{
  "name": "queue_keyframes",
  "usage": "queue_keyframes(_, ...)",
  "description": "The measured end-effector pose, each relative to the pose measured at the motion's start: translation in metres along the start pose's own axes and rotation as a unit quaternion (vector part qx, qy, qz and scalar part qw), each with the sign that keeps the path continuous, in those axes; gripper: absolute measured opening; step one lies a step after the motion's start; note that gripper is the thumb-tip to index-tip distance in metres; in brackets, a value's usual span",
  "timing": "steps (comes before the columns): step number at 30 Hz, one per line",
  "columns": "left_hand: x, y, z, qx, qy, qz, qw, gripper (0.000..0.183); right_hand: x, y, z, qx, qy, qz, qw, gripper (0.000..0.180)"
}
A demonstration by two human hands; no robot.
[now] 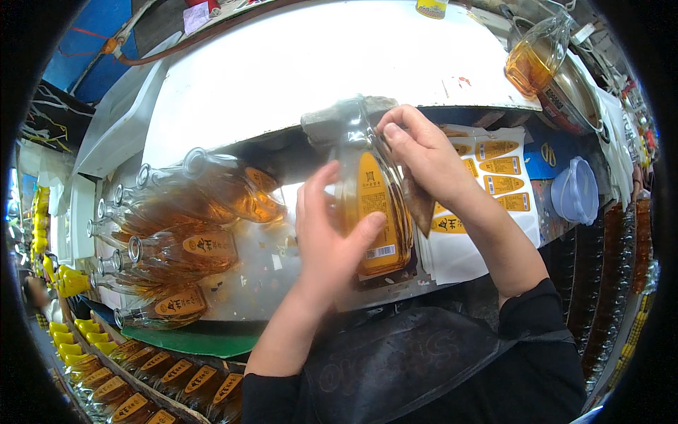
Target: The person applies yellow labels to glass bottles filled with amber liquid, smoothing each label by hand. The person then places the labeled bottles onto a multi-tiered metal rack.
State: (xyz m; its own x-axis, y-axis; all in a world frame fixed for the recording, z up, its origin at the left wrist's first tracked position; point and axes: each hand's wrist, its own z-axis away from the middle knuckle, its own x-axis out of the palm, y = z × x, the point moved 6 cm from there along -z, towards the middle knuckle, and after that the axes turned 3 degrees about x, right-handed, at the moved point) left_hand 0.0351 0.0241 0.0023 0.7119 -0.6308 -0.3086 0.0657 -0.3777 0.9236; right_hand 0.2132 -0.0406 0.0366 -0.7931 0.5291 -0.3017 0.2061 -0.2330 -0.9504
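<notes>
A glass bottle of amber liquid stands or leans before me, its orange label facing up and its neck by a grey cloth. Blurred, my left hand lies at the bottle's left side, thumb over the label, fingers apart. My right hand pinches a small brown pointed piece, possibly a scraper, along the bottle's right side. Sheets of orange labels lie under and beside my right forearm. On the left, several filled bottles lie with their necks pointing left, some bearing orange labels.
A white board spans the back. At the right are a pale blue plastic basket, scissors, and a metal pot with a bottle of amber liquid leaning over it. Rows of labelled bottles with yellow caps fill the lower left.
</notes>
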Motion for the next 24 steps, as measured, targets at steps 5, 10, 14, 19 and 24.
queue_keyframes(5, 0.000, 0.000, -0.017, -0.034, 0.013, -0.037, 0.999, 0.072, 0.000, 0.006, 0.011, 0.026, -0.045, 0.061, 0.997, 0.045)
queue_keyframes(10, 0.000, 0.001, -0.016, -0.051, -0.010, -0.028, 0.998, 0.084, 0.002, 0.005, 0.010, 0.015, -0.030, 0.063, 0.997, 0.047)
queue_keyframes(14, 0.003, 0.006, 0.006, -0.005, -0.069, -0.094, 0.993, 0.106, 0.002, 0.007, 0.006, 0.028, -0.014, 0.082, 0.996, 0.048)
queue_keyframes(19, 0.007, -0.001, 0.014, 0.044, -0.054, -0.101, 0.992, 0.107, 0.003, 0.008, 0.006, -0.016, 0.006, 0.115, 0.993, 0.051)
queue_keyframes(24, 0.006, -0.008, 0.017, 0.046, -0.059, -0.046, 0.996, 0.107, 0.003, 0.016, 0.000, 0.016, -0.046, 0.013, 0.999, 0.048)
